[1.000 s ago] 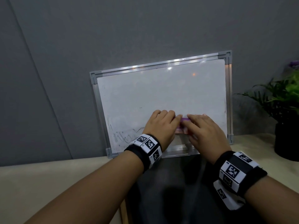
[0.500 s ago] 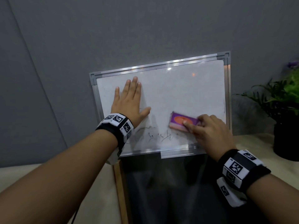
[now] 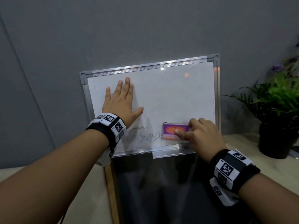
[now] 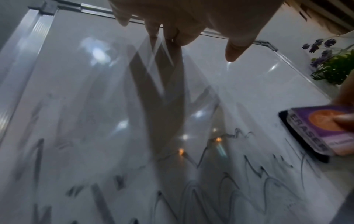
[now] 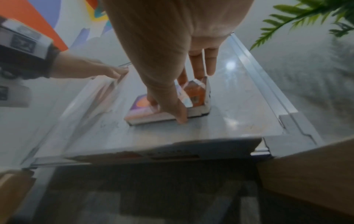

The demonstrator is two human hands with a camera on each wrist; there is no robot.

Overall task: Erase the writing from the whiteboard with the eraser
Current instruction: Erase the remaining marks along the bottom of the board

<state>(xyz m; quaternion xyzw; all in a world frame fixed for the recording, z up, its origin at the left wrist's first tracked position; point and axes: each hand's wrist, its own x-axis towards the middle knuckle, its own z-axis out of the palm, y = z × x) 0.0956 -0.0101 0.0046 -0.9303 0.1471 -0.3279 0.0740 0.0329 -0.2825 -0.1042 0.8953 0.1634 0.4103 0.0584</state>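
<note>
A metal-framed whiteboard [image 3: 169, 94] leans against the grey wall. Faint black writing [image 3: 142, 135] runs along its lower left part, clearer in the left wrist view as scribbled writing [image 4: 191, 181]. My left hand [image 3: 121, 101] lies flat on the board's upper left, fingers straight and spread. My right hand [image 3: 199, 135] grips a purple and orange eraser [image 3: 173, 130] and holds it against the board's lower right, just right of the writing. The same eraser [image 5: 162, 106] sits under my right thumb and fingers in the right wrist view, and shows as a purple eraser [image 4: 321, 130] at the right of the left wrist view.
A potted green plant [image 3: 278, 113] stands on the beige table [image 3: 48, 183] to the right of the board. A dark glossy panel [image 3: 161, 191] lies on the table in front of the board, between my arms.
My left hand left the eraser and went up and left to lie flat on the board. My right hand slid the eraser down and slightly right along the lower board.
</note>
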